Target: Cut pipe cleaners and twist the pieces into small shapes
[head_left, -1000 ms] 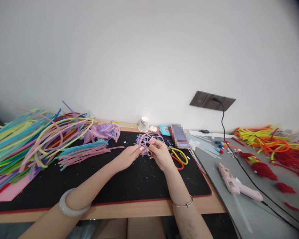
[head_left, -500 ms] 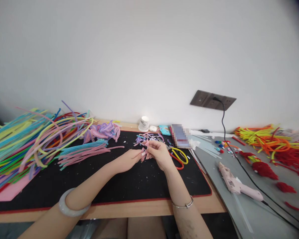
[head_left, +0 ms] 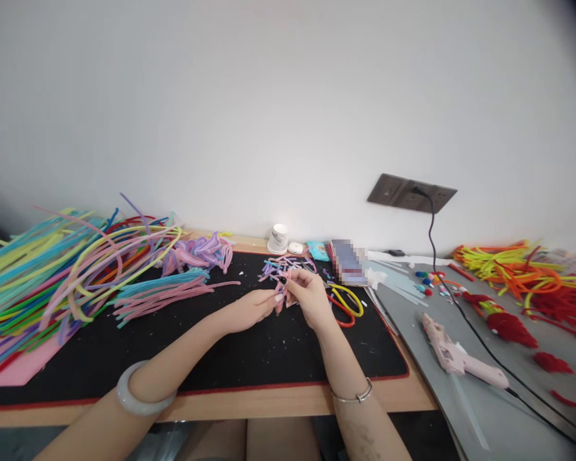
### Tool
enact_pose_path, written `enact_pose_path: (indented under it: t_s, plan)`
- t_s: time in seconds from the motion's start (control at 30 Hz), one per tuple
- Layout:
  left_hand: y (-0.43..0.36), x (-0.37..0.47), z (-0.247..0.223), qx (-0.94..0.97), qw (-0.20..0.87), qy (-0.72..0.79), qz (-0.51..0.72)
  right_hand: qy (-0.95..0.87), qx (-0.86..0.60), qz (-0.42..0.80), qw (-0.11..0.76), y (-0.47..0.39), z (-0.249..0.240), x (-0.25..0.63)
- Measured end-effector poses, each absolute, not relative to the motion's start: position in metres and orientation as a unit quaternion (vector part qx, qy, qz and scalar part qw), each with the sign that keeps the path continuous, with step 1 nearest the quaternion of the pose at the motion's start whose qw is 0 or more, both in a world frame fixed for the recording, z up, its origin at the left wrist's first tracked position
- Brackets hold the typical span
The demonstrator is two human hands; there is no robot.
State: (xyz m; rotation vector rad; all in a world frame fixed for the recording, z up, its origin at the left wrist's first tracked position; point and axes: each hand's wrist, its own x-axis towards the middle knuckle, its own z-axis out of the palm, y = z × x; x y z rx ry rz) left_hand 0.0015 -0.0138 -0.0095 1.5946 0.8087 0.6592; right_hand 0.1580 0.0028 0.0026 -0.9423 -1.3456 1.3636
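Both hands meet over the black mat, fingertips close together. My left hand pinches a small pink and purple fuzzy piece from below. From the right, my right hand has its fingers closed on the same piece, which is mostly hidden by the fingers. Just behind them lies a pile of short purple, pink and blue stem pieces. Yellow-handled and red-handled loops rest beside my right wrist.
Long coloured stems cover the left side. A white cup and a phone stand or lie at the back. To the right, a pink glue gun with a black cord lies near red fuzzy pieces.
The fingers have shifted slightly around the pink piece, and less of it shows above them. Both hands still hold it in nearly the same place.
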Motion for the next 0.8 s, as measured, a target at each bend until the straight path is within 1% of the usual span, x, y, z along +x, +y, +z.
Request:
enact_pose_path:
  t_s: [0.23,0.4,0.6,0.8]
  plan:
    - [-0.016,0.01,-0.011,0.64,0.605,0.349,0.321,-0.488,-0.379,0.53,0.581,0.005,-0.001,0.156]
    - [-0.017,0.016,-0.009,0.59,0.639,0.345,0.352,-0.45,-0.369,0.524,0.622,0.007,-0.003,0.155]
    - [-0.014,0.016,-0.015,0.538,0.686,0.326,0.366,-0.438,-0.365,0.527,0.63,0.007,-0.002,0.154]
    - [-0.013,0.012,-0.014,0.471,0.775,0.271,0.322,-0.462,-0.355,0.537,0.61,0.005,0.002,0.156]
